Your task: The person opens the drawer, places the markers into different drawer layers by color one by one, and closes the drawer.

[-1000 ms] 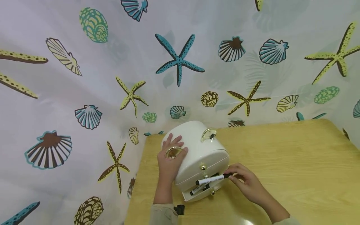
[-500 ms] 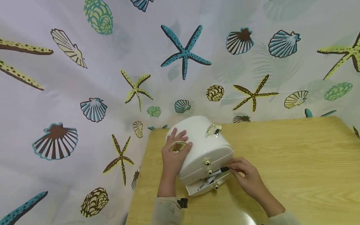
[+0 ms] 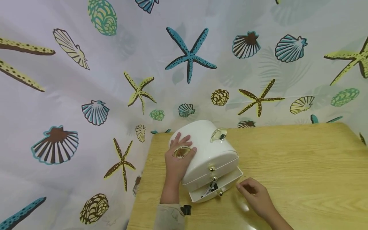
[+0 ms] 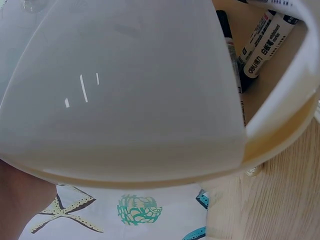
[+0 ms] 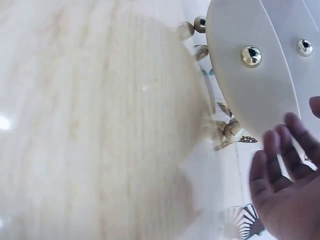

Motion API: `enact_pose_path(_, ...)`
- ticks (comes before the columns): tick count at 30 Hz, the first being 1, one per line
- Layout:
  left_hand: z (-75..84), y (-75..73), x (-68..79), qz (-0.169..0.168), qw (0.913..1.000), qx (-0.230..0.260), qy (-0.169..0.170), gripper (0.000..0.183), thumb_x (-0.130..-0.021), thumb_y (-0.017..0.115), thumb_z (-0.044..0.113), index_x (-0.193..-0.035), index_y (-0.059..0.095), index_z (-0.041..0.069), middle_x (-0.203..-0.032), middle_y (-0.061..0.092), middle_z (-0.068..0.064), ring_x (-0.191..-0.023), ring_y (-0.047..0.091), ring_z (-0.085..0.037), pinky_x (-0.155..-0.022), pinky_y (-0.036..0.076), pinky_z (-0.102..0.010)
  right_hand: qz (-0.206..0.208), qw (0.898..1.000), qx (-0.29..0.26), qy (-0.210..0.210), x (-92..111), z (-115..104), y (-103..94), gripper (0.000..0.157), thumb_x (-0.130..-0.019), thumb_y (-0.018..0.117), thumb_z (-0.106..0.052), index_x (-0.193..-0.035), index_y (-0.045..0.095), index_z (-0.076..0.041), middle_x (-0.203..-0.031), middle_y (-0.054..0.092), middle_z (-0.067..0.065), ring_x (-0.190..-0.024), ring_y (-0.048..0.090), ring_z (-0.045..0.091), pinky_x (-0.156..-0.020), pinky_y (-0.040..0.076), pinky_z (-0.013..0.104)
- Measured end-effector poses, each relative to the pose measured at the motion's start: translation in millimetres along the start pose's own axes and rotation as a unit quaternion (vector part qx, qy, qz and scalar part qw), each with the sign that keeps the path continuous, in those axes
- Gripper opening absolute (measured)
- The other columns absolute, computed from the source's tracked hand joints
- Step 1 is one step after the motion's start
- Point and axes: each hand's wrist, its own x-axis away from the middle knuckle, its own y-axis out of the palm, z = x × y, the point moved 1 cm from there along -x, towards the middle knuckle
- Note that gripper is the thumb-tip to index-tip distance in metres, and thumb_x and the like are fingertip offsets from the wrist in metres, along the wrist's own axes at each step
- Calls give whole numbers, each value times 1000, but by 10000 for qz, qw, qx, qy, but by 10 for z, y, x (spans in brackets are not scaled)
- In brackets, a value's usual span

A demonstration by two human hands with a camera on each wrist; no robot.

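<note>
A white, dome-topped drawer box point(image 3: 202, 143) stands on the table with its lowest drawer point(image 3: 230, 179) pulled out. My left hand point(image 3: 176, 164) rests on the curved top, fingers spread and thumb beside a gold handle point(image 3: 181, 147). Inside the drawer lie several whiteboard markers point(image 4: 270, 42), white-bodied with black caps, best seen in the left wrist view. My right hand point(image 3: 257, 195) is just off the drawer's right corner, fingers loosely bent and holding nothing. In the right wrist view its fingertips overlap the edge of the drawer front point(image 5: 250, 95).
Another gold handle point(image 3: 219, 134) is on the box's right side, and gold knobs point(image 3: 211, 168) dot the drawer fronts. The wooden table point(image 3: 302, 159) extends right. A curtain point(image 3: 161, 95) printed with shells and starfish hangs behind and to the left.
The right hand lowered a whiteboard marker into the open drawer and let go of it, then drew back slightly down and right. The left hand stays on the box.
</note>
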Motion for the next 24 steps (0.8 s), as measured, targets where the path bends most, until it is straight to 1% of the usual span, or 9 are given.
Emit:
enact_pose_path(2, -38, -9, -13, 22, 10000, -33, 12, 21, -81, 80, 20, -99, 75, 9, -127, 68, -2, -145, 37, -18, -128, 6, -40, -483, 9974, -135, 523, 12, 24, 36, 20, -98, 60, -30, -98, 69, -13, -94, 70, 4, -78, 62, 9, -67, 54, 23)
enact_pose_path(4, -94, -19, -27, 33, 10000, -58, 37, 21, -81, 81, 23, -98, 75, 12, -126, 69, 2, -144, 38, -15, -127, 7, -38, -979, 9917, -295, 780, -2, 25, 77, 30, -101, 54, -34, -102, 69, -8, -97, 70, 10, -77, 63, 14, -66, 53, 24)
enact_pose_path(7, -158, -40, -35, 51, 9999, -121, 42, 20, -81, 81, 29, -97, 75, 18, -125, 69, 8, -143, 38, -9, -127, 8, -34, -1642, 9810, -546, 875, -49, -10, 160, 38, -104, 47, -35, -106, 68, -3, -100, 69, 17, -77, 65, 23, -65, 55, 27)
enact_pose_path(10, -184, -60, -27, 60, 9998, -176, 63, 20, -80, 81, 31, -96, 75, 21, -124, 69, 11, -142, 38, -7, -127, 8, -32, -2103, 9713, -732, 836, -96, -62, 254, 42, -105, 43, -36, -108, 67, -2, -96, 67, 20, -74, 65, 26, -59, 56, 32)
enact_pose_path(12, -179, -62, -18, 61, 9998, -180, 66, 20, -80, 81, 30, -97, 75, 21, -124, 68, 11, -143, 38, -7, -127, 7, -32, -2237, 9676, -778, 876, -118, -92, 303, 44, -105, 43, -39, -106, 67, -3, -90, 67, 21, -69, 64, 25, -53, 56, 34)
enact_pose_path(14, -152, -51, -9, 44, 9998, -177, 35, 20, -81, 81, 30, -97, 75, 19, -125, 68, 10, -143, 37, -8, -127, 7, -33, -2215, 9674, -772, 953, -128, -112, 331, 43, -104, 45, -40, -102, 68, -3, -86, 67, 20, -66, 64, 23, -49, 55, 36)
enact_pose_path(16, -107, -37, 0, 28, 9999, -147, 10, 21, -81, 81, 27, -98, 75, 16, -126, 68, 6, -144, 37, -11, -127, 6, -36, -2122, 9696, -690, 1000, -132, -119, 345, 41, -101, 51, -39, -98, 69, -3, -85, 67, 18, -64, 63, 22, -47, 54, 34)
enact_pose_path(19, -17, -15, 9, -13, 9999, -103, 15, 23, -82, 80, 25, -99, 74, 10, -127, 68, 0, -145, 37, -17, -128, 6, -40, -2033, 9729, -572, 937, -127, -110, 356, 35, -97, 59, -36, -98, 71, -3, -87, 68, 16, -64, 64, 20, -46, 53, 32)
enact_pose_path(24, 80, -6, 21, 5, 10000, -61, 56, 23, -82, 80, 21, -98, 74, 6, -127, 68, -6, -144, 38, -23, -127, 7, -42, -2280, 9680, -618, 845, -126, -104, 394, 35, -97, 61, -33, -95, 71, 0, -82, 68, 15, -55, 58, 12, -41, 50, 27)
